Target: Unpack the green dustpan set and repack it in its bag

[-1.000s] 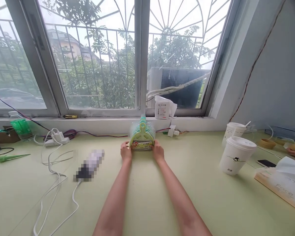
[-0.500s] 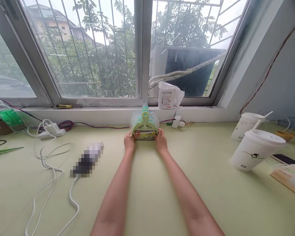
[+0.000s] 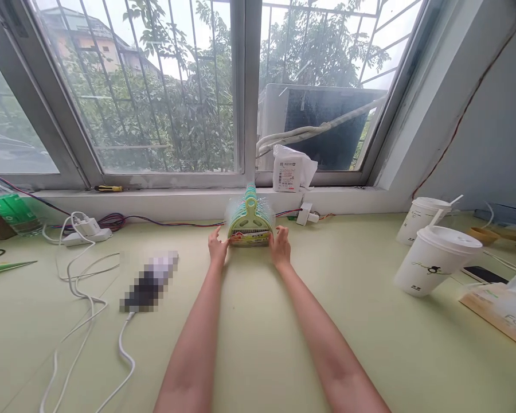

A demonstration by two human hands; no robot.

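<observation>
A row of green and teal plastic pieces with handles [image 3: 250, 221], partly wrapped in clear plastic and bearing a printed label, stands against the wall below the window. My left hand [image 3: 218, 246] is at its left lower edge, thumb near the edge and fingers spread outward. At the right lower edge is my right hand [image 3: 280, 246], its thumb close to the pieces and its fingers apart. Neither hand is wrapped round the pieces.
White cables [image 3: 83, 292] and a pixelated object [image 3: 150, 282] lie on the left. A white adapter [image 3: 306, 214] sits by the wall. On the right are two lidded cups [image 3: 434, 261], a phone [image 3: 485, 275] and a tissue pack [image 3: 501, 304]. A screwdriver [image 3: 109, 188] rests on the sill.
Both hands have loosened from the sides of the green pieces, and their fingers have spread. The view has shifted slightly.
</observation>
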